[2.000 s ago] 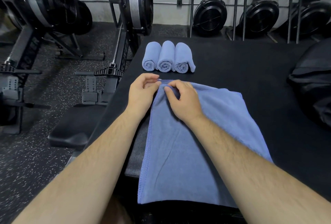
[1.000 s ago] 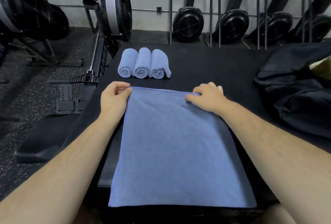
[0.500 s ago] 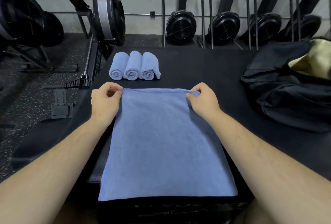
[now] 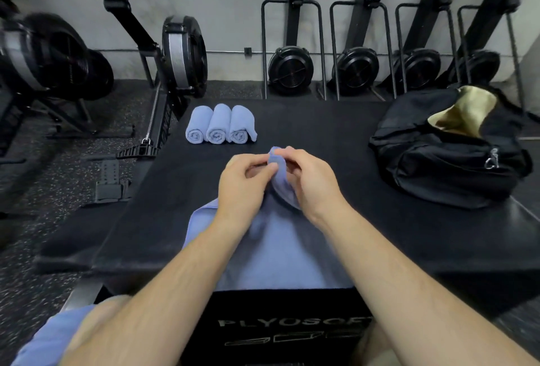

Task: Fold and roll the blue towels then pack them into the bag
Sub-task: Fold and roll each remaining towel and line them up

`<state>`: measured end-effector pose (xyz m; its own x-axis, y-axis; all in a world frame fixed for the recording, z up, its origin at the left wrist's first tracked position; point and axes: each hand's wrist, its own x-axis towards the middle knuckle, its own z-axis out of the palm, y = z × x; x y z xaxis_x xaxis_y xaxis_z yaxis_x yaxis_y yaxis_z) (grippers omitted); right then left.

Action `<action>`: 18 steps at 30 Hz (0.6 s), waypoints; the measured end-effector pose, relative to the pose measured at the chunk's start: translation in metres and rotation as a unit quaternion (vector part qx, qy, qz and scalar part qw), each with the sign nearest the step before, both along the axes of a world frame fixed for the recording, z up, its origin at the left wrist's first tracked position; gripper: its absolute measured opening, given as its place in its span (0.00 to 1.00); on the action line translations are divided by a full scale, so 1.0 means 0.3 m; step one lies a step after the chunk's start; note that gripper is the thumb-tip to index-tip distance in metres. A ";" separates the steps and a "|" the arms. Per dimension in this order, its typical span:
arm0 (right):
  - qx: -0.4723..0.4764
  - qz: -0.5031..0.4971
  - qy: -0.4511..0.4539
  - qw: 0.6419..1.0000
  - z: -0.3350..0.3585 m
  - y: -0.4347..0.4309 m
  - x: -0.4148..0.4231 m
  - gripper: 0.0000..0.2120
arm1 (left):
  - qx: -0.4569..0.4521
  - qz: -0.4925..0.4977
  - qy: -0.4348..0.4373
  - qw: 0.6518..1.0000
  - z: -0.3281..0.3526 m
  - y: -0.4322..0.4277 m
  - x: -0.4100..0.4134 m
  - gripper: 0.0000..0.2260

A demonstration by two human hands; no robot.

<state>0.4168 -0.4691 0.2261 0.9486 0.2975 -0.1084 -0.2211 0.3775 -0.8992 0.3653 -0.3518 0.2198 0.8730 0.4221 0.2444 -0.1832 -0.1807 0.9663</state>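
- The blue towel [image 4: 274,248] lies on the black box [image 4: 336,137] straight in front of the person, its long axis running from the near edge away toward the far side. Its near end reaches the box's front edge; its far end is lifted off the surface and gathered between the two hands.
- The left hand [image 4: 244,187] and the right hand [image 4: 311,181] meet at the middle of that far end, side by side and almost touching. Each pinches the bunched cloth with curled fingers and thumb — neither hand is free or slack.
- The relation that matters: all the flat cloth lies on the near side of the grip, toward the body. A fold or roll from here would likely travel along the long axis, back toward the person.
- Both hands are equally near the towel, so neither has the advantage.
- Three rolled towels [image 4: 221,125] sit in a row just beyond the hands, apart from them, with their spiral ends facing the person.
- The black bag [image 4: 447,155] rests on the right part of the box, well apart from the towel, its mouth open and showing a pale lining — the right hand is the nearer one to it.
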 end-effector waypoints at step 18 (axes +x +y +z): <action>-0.273 -0.096 -0.182 0.940 0.076 -0.033 -0.141 0.05 | 0.016 0.049 -0.022 0.998 0.035 0.014 -0.076 0.07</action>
<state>0.3744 -0.4789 0.2490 0.9829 0.1105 0.1476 0.1643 -0.1615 -0.9731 0.3425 -0.3476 0.2303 0.8159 0.4962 0.2967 -0.2057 -0.2303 0.9511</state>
